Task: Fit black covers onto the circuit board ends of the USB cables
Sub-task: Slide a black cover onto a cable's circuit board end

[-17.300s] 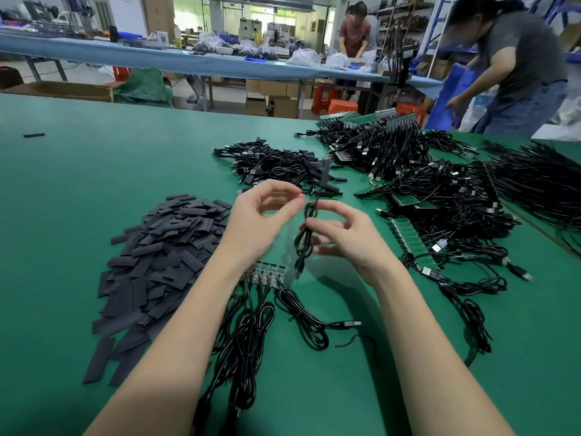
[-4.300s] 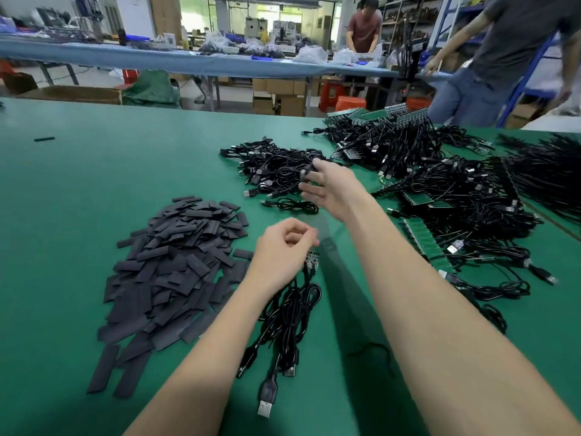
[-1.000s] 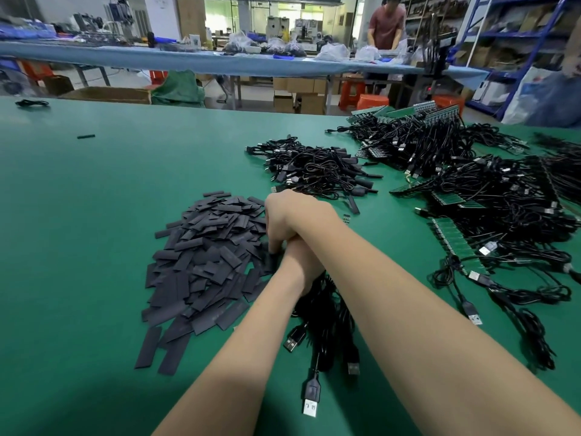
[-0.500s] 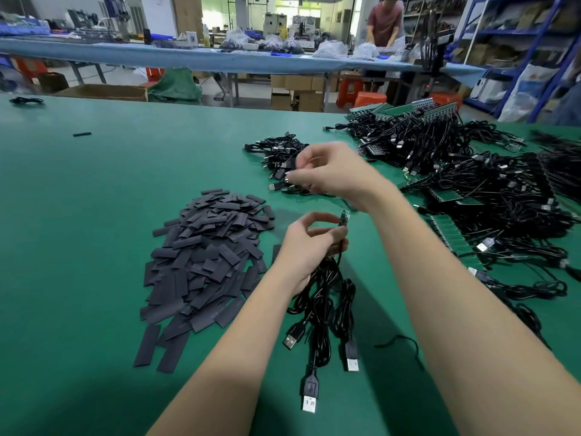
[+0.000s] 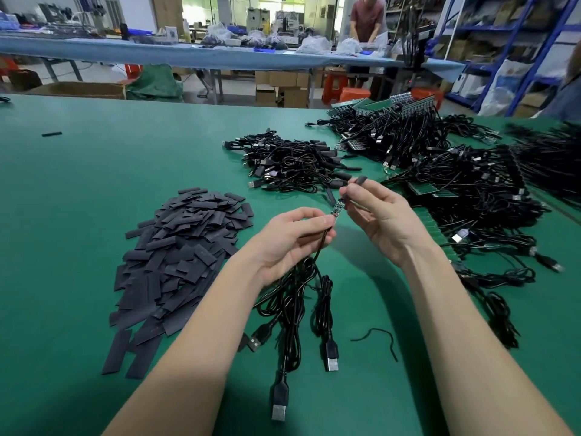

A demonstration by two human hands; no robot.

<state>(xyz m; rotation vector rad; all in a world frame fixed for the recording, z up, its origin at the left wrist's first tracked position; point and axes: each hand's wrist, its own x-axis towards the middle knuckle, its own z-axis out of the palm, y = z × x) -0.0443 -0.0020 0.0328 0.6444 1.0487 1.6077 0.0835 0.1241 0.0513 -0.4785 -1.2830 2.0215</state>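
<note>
Head: green table [image 5: 94, 184], shelving [image 5: 518, 42] behind; left hand [image 5: 289, 240] pinches cable [image 5: 317, 256], right hand [image 5: 383, 215] cover [image 5: 358, 181]

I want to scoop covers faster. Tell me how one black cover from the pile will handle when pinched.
Probably light and thin: the black covers lie as flat strips, heaped loosely. Likely a bit floppy; the one in the right hand looks bent above the fingers. Pushed, they should slide, not roll.

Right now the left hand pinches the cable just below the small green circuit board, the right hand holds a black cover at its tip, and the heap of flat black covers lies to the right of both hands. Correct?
Not quite. In the head view the heap of flat black covers lies left of both hands, not right. The rest holds: the left hand pinches the cable below the small green circuit board, and the right hand holds a black cover at its tip.
</note>
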